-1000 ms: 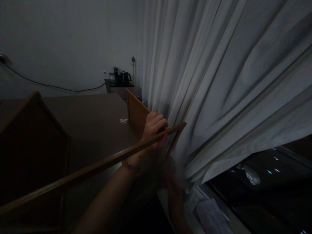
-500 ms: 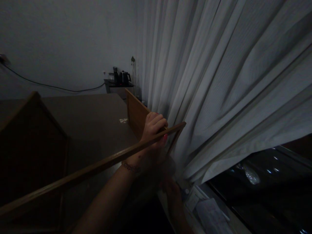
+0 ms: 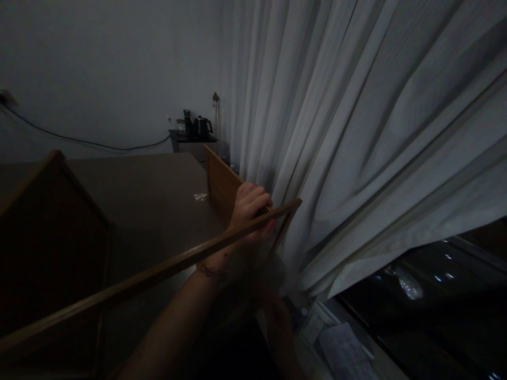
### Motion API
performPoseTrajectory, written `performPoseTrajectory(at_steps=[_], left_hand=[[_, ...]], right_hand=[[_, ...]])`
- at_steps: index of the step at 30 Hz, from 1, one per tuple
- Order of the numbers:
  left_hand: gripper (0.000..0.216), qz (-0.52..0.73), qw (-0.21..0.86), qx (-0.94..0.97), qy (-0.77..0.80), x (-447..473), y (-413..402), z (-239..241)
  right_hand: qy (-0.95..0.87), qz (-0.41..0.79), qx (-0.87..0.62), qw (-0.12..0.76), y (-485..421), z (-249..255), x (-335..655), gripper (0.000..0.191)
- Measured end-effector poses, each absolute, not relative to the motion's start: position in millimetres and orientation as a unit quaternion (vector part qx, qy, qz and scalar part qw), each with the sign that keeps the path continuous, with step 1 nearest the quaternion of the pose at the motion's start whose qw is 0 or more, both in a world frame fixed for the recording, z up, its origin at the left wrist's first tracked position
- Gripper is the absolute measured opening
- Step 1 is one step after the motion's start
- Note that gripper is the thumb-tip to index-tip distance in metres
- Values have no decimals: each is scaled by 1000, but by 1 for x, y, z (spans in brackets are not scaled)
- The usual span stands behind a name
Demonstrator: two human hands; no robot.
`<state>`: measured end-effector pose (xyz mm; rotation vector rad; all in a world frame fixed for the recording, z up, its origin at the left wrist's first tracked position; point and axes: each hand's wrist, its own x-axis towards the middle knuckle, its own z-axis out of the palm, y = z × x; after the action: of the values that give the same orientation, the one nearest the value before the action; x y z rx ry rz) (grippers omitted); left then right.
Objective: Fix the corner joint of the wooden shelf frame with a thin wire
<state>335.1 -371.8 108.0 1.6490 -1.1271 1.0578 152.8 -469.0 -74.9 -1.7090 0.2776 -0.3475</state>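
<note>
1. With our left hand (image 3: 250, 202) we are clasping the top edge of a brown wooden panel (image 3: 219, 177), the fingers folding over it and a red-nailed thumb showing below.
2. We are reaching under a long wooden bar (image 3: 190, 258), which is crossing in front of that hand and slanting down to the lower left; a bracelet (image 3: 211, 272) is circling our wrist.
3. Our right hand (image 3: 277, 318) is hanging lower, dim and blurred, near a smeary greyish patch; we cannot tell whether its fingers are spread or pinching something.
4. The wooden panel is standing along the right side of a grey-brown surface (image 3: 158, 200), with white scraps (image 3: 200, 197) lying just beside its far end.
5. A darker wooden panel (image 3: 51, 253) is rising at our left.
6. To the right, a pale curtain (image 3: 336, 132) is falling in folds, and greyish cloth (image 3: 344, 348) is lying below it.
7. Farther off, a black kettle (image 3: 202, 126) is standing on a small cabinet (image 3: 198, 150) by the wall, where a dark cable (image 3: 91, 142) is sagging.
</note>
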Motion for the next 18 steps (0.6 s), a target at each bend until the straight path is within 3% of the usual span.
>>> performPoseTrajectory(at_steps=[4,13,18], left_hand=[[51,435,421,642,-469,339,-372,107],[52,431,416,653,-463,341,-372,105],[51,419,420,658,-465,341,-371,104]], right_hand=[[111,-150,-757,626,-468,-75,152,34],[99,-204,-763,605,-469,-76,157,39],[121,-182,-735,641,-470,-75,158,37]])
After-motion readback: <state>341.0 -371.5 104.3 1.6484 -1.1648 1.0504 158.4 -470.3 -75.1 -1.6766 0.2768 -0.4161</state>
